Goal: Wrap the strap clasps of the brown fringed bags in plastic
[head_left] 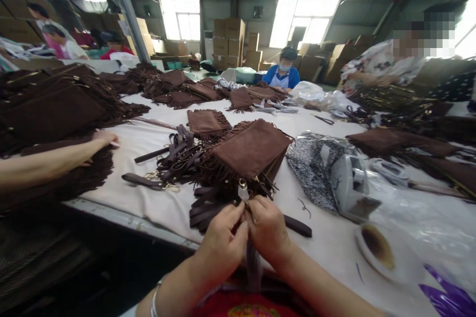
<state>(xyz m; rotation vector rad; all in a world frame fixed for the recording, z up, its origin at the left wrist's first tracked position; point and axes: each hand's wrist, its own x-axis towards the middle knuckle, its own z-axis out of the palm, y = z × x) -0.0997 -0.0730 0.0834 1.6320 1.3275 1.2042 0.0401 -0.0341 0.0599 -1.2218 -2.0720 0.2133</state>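
Observation:
Low at the table's front edge, my left hand (224, 235) and my right hand (270, 230) meet, both closed in a pinch. Between them is a strap with a gold metal ring and a whitish wrapped piece (243, 191) at its top. Its blurred dark tail (253, 262) hangs below my fingers, which hide the middle. Just beyond lies a stack of brown suede fringed pouches (253, 146). Dark leather wrist straps (182, 156) with gold clasps are heaped to its left, and more straps (204, 208) lie beside my left hand.
A co-worker's arm (59, 161) reaches in at left by a big pouch pile (52, 109). At right are a tape dispenser (355, 185), a white bowl with brown residue (379, 250), clear plastic bags (424, 223) and more pouches (401, 141). Other people sit or stand across the table.

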